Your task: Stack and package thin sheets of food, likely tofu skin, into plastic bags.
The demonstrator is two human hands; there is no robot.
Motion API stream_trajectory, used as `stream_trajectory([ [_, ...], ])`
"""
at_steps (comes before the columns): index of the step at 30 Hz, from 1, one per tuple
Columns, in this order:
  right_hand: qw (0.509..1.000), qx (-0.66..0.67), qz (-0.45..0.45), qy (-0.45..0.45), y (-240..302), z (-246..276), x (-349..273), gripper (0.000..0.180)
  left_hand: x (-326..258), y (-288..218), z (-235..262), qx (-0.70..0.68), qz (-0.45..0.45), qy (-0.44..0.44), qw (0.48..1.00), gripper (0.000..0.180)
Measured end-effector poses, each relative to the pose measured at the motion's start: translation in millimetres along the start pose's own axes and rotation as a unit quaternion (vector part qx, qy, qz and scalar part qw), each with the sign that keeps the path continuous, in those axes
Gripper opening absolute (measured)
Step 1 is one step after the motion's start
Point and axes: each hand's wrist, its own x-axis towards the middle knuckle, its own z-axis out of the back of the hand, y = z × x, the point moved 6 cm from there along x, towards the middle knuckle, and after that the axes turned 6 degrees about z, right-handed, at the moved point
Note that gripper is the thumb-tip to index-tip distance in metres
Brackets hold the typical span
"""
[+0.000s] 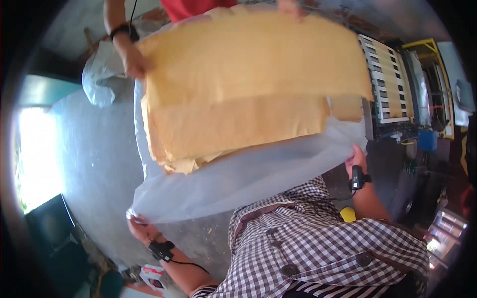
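Left hand (140, 226): the person's own, gripping the near left corner of a plastic sheet (223, 186), fingers bunched on the film.

Right hand (356, 158): the person's own, farther forward than the left, fingers gripping the same film at its right end.

Plastic sheet: translucent, whitish; spread between the two hands and running forward beneath the stack, with a strip showing along the stack's left side.

Stack (238, 124): thin tan sheets, edges ragged and uneven, lying on the plastic forward of both hands and mostly between them; near left corner torn or folded. What supports it is hidden.

Top sheet (258, 59): tan, broad, slightly blurred, over the far part of the stack, its right end reaching forward of the right hand.

Co-worker's hand (135, 62): well forward of the left hand, at the top sheet's left edge; grip blurred. Second co-worker's hand (292, 9): at the far edge, blurred; grip cannot be told.

Wrist devices: black, strapped, one behind the left hand (161, 251), one behind the right (357, 178).

Shirt (318, 238): brown-and-white check, buttoned, behind and between the hands.

Slatted rack (390, 79): white slats, forward and right of the right hand; blue box (427, 140) nearer, to that hand's right.

Plastic bag (99, 74): crumpled, well forward of the left hand.
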Motion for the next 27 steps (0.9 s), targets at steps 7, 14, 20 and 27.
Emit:
stream_trajectory([
  [7,0.994,0.060,0.087,0.028,37.0,-77.4,10.6,0.013,45.4,-28.6,-159.8,0.154,-0.067,0.000,0.986,0.019],
  [14,0.993,-0.010,-0.010,0.116,21.1,-175.0,57.1,0.023,156.2,-20.2,-172.6,0.107,0.001,0.045,0.993,0.031],
  [20,0.952,-0.229,0.135,0.154,1.3,-212.5,114.0,0.044,118.5,7.0,-268.5,0.633,-0.147,0.166,0.741,0.045],
  [27,0.549,-0.508,0.484,0.454,38.2,-280.2,-82.0,0.051,-111.1,29.2,-460.2,0.683,-0.504,0.231,0.476,0.042],
])
